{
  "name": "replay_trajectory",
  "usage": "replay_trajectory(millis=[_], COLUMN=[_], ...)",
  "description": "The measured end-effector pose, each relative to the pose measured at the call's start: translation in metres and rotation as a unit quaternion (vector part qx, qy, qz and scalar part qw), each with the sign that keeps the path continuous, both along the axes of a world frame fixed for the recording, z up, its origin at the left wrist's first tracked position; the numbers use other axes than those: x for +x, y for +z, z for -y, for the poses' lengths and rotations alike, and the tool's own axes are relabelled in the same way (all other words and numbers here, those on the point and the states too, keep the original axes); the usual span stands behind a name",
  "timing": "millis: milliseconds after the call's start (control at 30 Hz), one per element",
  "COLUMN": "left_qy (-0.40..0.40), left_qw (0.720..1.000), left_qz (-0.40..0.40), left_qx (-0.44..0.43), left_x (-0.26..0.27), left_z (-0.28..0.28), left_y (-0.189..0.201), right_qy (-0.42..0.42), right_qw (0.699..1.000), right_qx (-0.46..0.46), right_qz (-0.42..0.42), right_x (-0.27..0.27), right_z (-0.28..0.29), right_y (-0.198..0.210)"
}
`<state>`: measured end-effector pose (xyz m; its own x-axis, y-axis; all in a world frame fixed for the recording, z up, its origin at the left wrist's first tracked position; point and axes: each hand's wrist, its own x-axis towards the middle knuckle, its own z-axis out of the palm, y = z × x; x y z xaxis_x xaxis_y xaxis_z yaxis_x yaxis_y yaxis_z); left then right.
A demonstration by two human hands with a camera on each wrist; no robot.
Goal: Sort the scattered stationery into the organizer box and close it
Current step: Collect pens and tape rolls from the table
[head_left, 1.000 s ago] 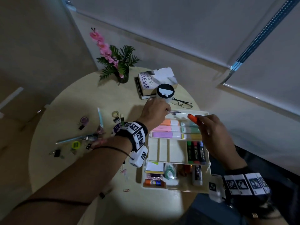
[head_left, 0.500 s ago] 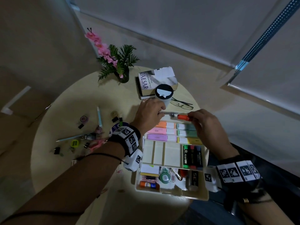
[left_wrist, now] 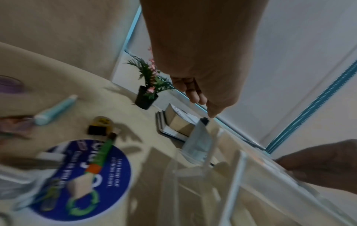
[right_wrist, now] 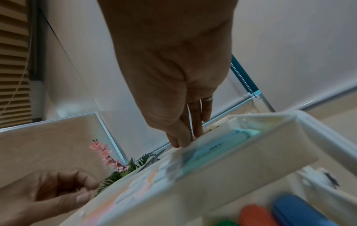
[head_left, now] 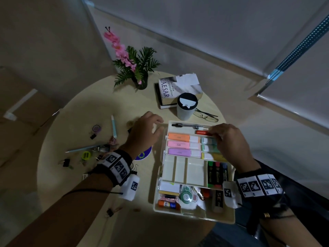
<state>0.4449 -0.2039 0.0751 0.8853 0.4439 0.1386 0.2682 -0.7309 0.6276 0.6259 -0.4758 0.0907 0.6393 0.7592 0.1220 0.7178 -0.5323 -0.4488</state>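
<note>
The white organizer box (head_left: 194, 216) lies open on the round table, its upper tray holding pastel highlighters (head_left: 183, 144). A black pen (head_left: 187, 125) lies in the tray's far compartment. Just beside it lies an orange marker (head_left: 202, 132), and my right hand (head_left: 213, 133) pinches its right end; in the right wrist view my right hand (right_wrist: 185, 137) reaches into the tray and hides the marker. My left hand (head_left: 158, 125) hovers left of the box's far corner, fingers loosely curled and holding nothing, as the left wrist view shows of the left hand (left_wrist: 201, 97). A teal pen (head_left: 114, 126), a silver pen (head_left: 83, 148) and binder clips (head_left: 66, 162) lie scattered at left.
Behind the box stand a lidded cup (head_left: 186, 107), glasses (head_left: 206, 116), a book (head_left: 178, 88) and a potted plant (head_left: 140, 81). A blue round sticker (head_left: 144, 155) with a green pencil (left_wrist: 102, 152) on it lies under my left wrist. The box overhangs the table's near right edge.
My left hand let go of the black pen in the far compartment and drew back to the left. My right hand lowered the orange marker from the air into the same compartment.
</note>
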Motion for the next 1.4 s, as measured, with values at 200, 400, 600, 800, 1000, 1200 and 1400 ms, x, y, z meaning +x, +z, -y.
replay_trajectory(millis=[200,400,600,800,1000,1200,1400], left_qy=[0.065,0.138,0.141,0.170,0.176,0.164,0.170], left_qw=[0.996,0.984,0.982,0.967,0.961,0.955,0.940], left_qz=[-0.060,-0.110,-0.113,-0.158,-0.185,-0.238,-0.291], left_qx=[0.009,-0.019,-0.052,-0.105,-0.102,-0.073,-0.042], left_x=[-0.065,-0.128,-0.174,-0.198,-0.167,-0.103,-0.077], left_z=[-0.054,-0.106,-0.134,-0.163,-0.178,-0.186,-0.195], left_y=[-0.021,-0.038,-0.045,-0.063,-0.068,-0.083,-0.087], right_qy=[-0.015,0.028,0.004,-0.111,-0.168,-0.210,-0.276], right_qw=[0.999,0.998,0.992,0.968,0.955,0.950,0.919], right_qx=[0.004,0.047,-0.018,-0.126,-0.126,-0.165,-0.103], right_qz=[0.029,-0.022,-0.129,-0.187,-0.211,-0.161,-0.262], right_x=[-0.029,-0.091,-0.146,-0.174,-0.181,-0.180,-0.183], right_z=[-0.018,-0.087,-0.188,-0.240,-0.249,-0.251,-0.244], right_y=[0.009,0.020,-0.022,-0.065,-0.101,-0.103,-0.112])
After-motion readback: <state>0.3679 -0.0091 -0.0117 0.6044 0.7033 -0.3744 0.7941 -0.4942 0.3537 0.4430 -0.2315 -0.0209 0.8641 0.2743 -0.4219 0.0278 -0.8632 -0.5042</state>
